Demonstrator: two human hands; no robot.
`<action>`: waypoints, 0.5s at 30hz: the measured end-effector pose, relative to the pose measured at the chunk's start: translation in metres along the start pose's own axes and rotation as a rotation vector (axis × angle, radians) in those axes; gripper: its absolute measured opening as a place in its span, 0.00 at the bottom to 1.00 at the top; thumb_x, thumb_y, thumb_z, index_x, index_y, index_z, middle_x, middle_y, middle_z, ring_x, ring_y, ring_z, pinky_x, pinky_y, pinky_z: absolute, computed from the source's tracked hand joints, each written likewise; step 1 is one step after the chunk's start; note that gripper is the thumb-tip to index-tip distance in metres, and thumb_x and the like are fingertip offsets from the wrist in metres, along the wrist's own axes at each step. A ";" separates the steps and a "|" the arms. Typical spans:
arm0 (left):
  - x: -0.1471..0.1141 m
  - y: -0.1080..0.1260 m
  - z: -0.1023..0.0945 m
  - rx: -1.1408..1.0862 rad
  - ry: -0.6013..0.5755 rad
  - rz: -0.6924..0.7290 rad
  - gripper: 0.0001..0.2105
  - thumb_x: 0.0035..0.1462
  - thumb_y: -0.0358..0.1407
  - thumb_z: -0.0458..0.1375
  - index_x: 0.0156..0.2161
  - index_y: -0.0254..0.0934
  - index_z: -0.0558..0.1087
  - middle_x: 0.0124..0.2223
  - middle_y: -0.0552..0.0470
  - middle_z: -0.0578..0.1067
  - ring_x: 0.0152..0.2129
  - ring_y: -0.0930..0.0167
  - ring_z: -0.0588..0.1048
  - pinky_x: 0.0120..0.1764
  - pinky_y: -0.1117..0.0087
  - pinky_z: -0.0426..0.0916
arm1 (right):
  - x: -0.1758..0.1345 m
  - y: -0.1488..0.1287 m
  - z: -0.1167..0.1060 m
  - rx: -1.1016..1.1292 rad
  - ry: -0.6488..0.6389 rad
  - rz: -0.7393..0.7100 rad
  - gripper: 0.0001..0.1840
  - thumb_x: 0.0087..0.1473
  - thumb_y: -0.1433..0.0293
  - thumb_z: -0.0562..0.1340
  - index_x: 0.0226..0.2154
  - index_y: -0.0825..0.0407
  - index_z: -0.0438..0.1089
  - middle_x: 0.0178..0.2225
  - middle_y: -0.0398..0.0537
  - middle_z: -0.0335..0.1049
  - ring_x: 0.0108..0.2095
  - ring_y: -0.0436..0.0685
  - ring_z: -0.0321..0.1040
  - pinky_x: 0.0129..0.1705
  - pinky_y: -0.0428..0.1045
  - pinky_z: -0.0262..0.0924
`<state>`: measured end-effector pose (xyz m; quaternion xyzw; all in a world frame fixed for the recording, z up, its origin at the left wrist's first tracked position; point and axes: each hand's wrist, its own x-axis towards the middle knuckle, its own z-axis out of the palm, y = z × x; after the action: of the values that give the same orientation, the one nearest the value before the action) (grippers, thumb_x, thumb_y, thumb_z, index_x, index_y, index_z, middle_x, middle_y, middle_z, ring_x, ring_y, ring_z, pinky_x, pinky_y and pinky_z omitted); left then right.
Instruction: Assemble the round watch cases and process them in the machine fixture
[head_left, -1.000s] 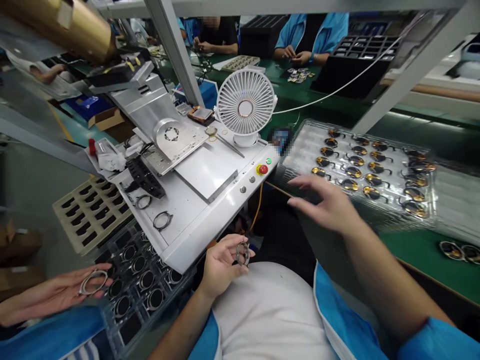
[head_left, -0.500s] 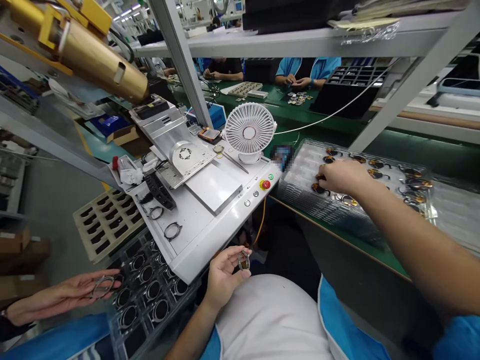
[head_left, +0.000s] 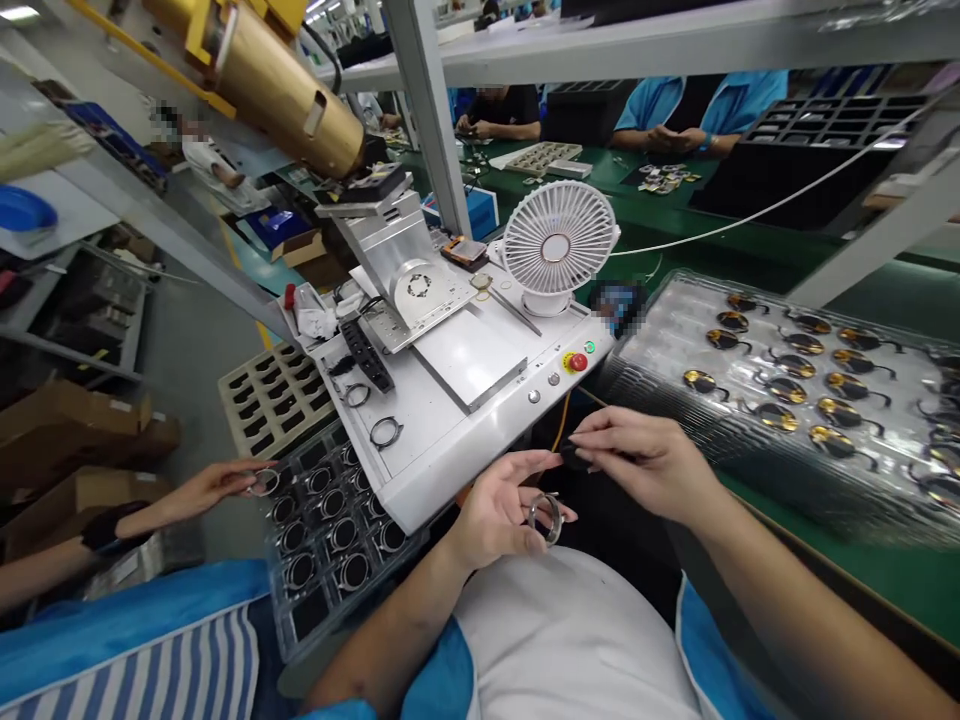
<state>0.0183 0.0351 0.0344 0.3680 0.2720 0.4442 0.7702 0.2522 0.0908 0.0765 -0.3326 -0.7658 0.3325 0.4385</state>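
My left hand (head_left: 491, 510) holds a metal watch case ring (head_left: 553, 530) between thumb and lower fingers, its forefinger stretched out toward my right hand. Pinched in the fingertips of my right hand (head_left: 649, 462) is a dark round disc (head_left: 576, 456), close to the left forefinger. Whether that fingertip touches the disc I cannot tell. To the right, a clear plastic tray (head_left: 675, 310) bears several round parts (head_left: 776, 416) with amber faces and dark ribbon tails, like the disc's neighbours in shape. Both hands are in front of my white shirt.
A white machine base (head_left: 420, 480) carries a metal plate (head_left: 472, 360), two loose rings (head_left: 385, 432), a white fan (head_left: 556, 250) and a red button (head_left: 577, 362). At left, a co-worker's hand (head_left: 217, 485) holds a ring above a tray of watch cases (head_left: 341, 535). A gold cylinder (head_left: 292, 95) overhangs.
My right hand has left the clear tray with a disc and come beside my left hand. The ring in my left hand has turned. The view has shifted left.
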 end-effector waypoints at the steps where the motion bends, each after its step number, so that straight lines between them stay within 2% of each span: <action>1: 0.000 0.002 -0.001 -0.012 -0.013 -0.008 0.43 0.32 0.41 0.82 0.58 0.42 0.74 0.63 0.36 0.72 0.39 0.61 0.83 0.36 0.69 0.73 | -0.001 -0.004 0.013 0.017 0.001 -0.022 0.08 0.64 0.70 0.64 0.38 0.50 0.80 0.37 0.50 0.76 0.29 0.53 0.75 0.29 0.47 0.72; 3: -0.002 0.005 -0.006 -0.014 -0.011 -0.036 0.44 0.32 0.43 0.81 0.58 0.38 0.74 0.52 0.37 0.80 0.38 0.59 0.84 0.36 0.69 0.73 | 0.000 -0.006 0.030 0.012 -0.015 -0.069 0.07 0.65 0.70 0.63 0.36 0.51 0.77 0.36 0.50 0.75 0.31 0.53 0.73 0.29 0.47 0.70; 5: -0.009 0.006 -0.013 -0.017 0.029 -0.047 0.44 0.33 0.44 0.81 0.58 0.33 0.74 0.41 0.41 0.83 0.38 0.58 0.84 0.36 0.69 0.72 | 0.004 -0.004 0.039 -0.024 -0.079 -0.104 0.08 0.66 0.70 0.61 0.35 0.51 0.74 0.38 0.52 0.73 0.32 0.53 0.72 0.31 0.47 0.68; 7: -0.016 0.006 -0.019 -0.030 0.111 -0.024 0.44 0.34 0.44 0.81 0.58 0.32 0.74 0.36 0.42 0.83 0.38 0.59 0.83 0.37 0.69 0.72 | 0.015 0.001 0.043 -0.072 -0.122 -0.082 0.08 0.66 0.68 0.60 0.33 0.51 0.71 0.40 0.53 0.72 0.34 0.55 0.72 0.34 0.49 0.68; 9: -0.022 0.006 -0.024 -0.042 0.204 0.027 0.43 0.35 0.43 0.81 0.58 0.32 0.74 0.37 0.42 0.83 0.38 0.60 0.83 0.37 0.69 0.72 | 0.037 0.008 0.046 -0.068 -0.084 0.056 0.10 0.65 0.65 0.61 0.33 0.51 0.68 0.35 0.52 0.74 0.31 0.56 0.72 0.34 0.50 0.67; 11: -0.028 0.007 -0.028 -0.027 0.263 0.070 0.44 0.36 0.43 0.80 0.60 0.31 0.73 0.38 0.42 0.83 0.39 0.60 0.83 0.38 0.69 0.72 | 0.066 0.017 0.047 0.028 0.017 0.294 0.12 0.64 0.62 0.63 0.32 0.50 0.65 0.26 0.46 0.72 0.24 0.54 0.69 0.29 0.49 0.65; 13: -0.034 0.008 -0.031 0.011 0.272 0.093 0.46 0.37 0.44 0.80 0.62 0.31 0.71 0.38 0.41 0.83 0.40 0.60 0.83 0.39 0.68 0.71 | 0.096 0.027 0.049 0.148 0.116 0.532 0.13 0.61 0.62 0.66 0.31 0.50 0.63 0.20 0.42 0.69 0.18 0.51 0.64 0.24 0.46 0.62; 15: -0.040 0.009 -0.032 0.048 0.255 0.105 0.49 0.37 0.45 0.80 0.64 0.32 0.69 0.39 0.41 0.84 0.40 0.60 0.82 0.39 0.68 0.71 | 0.119 0.039 0.050 0.203 0.178 0.673 0.14 0.58 0.64 0.68 0.30 0.50 0.63 0.19 0.41 0.69 0.15 0.50 0.63 0.20 0.45 0.60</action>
<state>-0.0287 0.0129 0.0266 0.3406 0.3584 0.5205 0.6962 0.1694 0.1970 0.0795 -0.5486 -0.5354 0.5021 0.4004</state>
